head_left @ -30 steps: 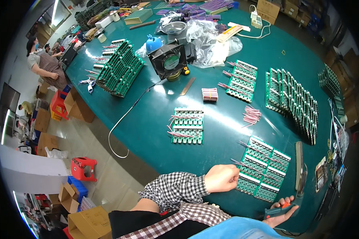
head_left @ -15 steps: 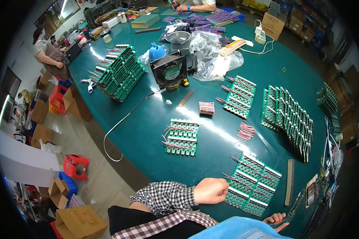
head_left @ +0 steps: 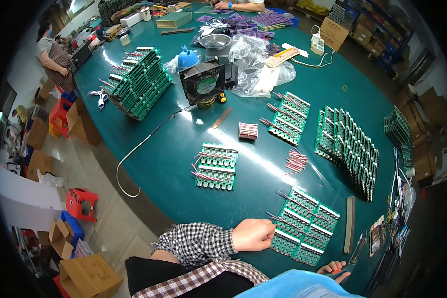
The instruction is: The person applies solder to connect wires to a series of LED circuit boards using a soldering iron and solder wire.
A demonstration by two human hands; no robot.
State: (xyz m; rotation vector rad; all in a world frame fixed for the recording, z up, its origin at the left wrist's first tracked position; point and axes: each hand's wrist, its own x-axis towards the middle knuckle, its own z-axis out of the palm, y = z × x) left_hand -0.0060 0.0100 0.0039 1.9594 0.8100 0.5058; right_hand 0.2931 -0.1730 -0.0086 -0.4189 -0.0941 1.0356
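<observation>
My left hand (head_left: 254, 234), in a checked sleeve, is closed in a fist-like pinch at the left edge of a green circuit board panel (head_left: 305, 226). Whatever its fingertips hold is hidden. Red-and-white wires lie across the panel, some ends sticking out past its left edge. Near the table's front edge, my right hand (head_left: 334, 269) has its fingers round a slim tool with an orange-red part, mostly hidden. Beyond the panel lie a loose pile of short red-and-white wires (head_left: 296, 161) and a banded wire bundle (head_left: 248, 131). A smaller wired board panel (head_left: 216, 167) lies left of them.
A black fan (head_left: 202, 83) stands mid-table, its cable trailing to the left edge. Stacked boards stand at left (head_left: 140, 87) and right (head_left: 347, 146). A flat bar (head_left: 349, 224) lies right of the panel. Plastic bags and purple wires lie farther back, where another person's arm rests.
The whole view has shifted slightly, so the table's things sit farther left in the picture. Both hands keep nearly the same place by the panel. The standing person at far left has turned a little.
</observation>
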